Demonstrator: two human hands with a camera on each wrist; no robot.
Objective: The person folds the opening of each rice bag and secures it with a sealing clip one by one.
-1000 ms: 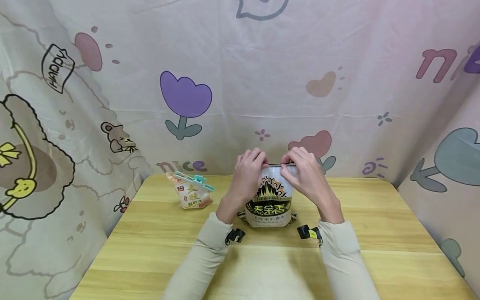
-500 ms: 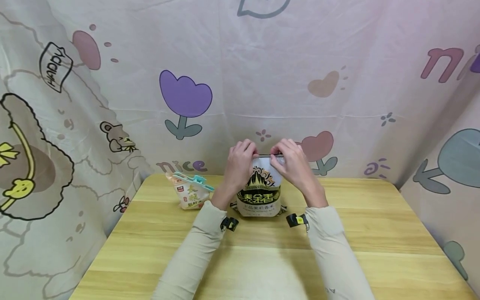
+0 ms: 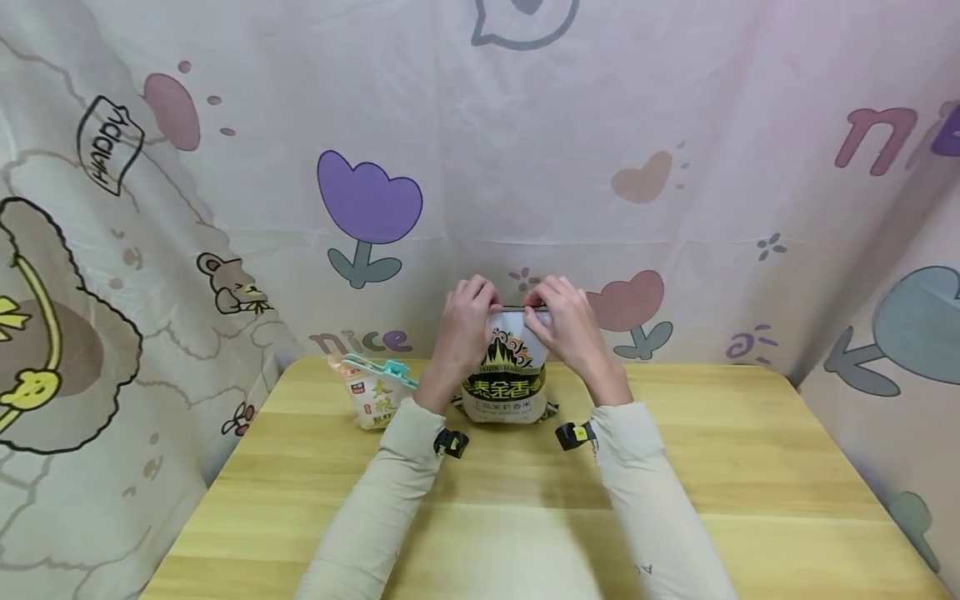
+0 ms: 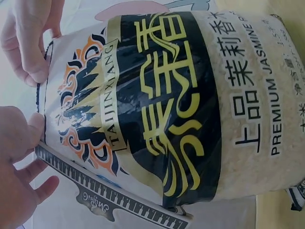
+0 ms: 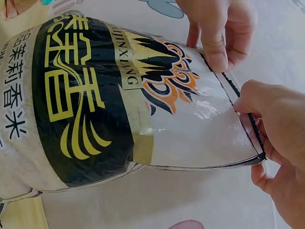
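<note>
A bag of jasmine rice [image 3: 504, 392] stands upright toward the back of the table, its printed front facing me. With my left hand [image 3: 467, 325] I pinch the left part of its top edge. My right hand [image 3: 572, 332] pinches the same edge farther right, thumb in front and fingers behind. The left wrist view shows a dark strip with a piano-key pattern [image 4: 114, 188] running from beside my left fingers along the bag's side. Both hands grip the dark-bordered top edge in the right wrist view, a short span of it showing between them.
Left of the rice bag stands a smaller food bag [image 3: 369, 402] with a teal clip [image 3: 384, 368] across its top, partly behind my left forearm. The wooden table [image 3: 720, 483] reaches back to a patterned curtain [image 3: 495, 167].
Both hands and the rice bag have moved left and farther back, close to the smaller bag. The grip on the bag's top edge stays the same.
</note>
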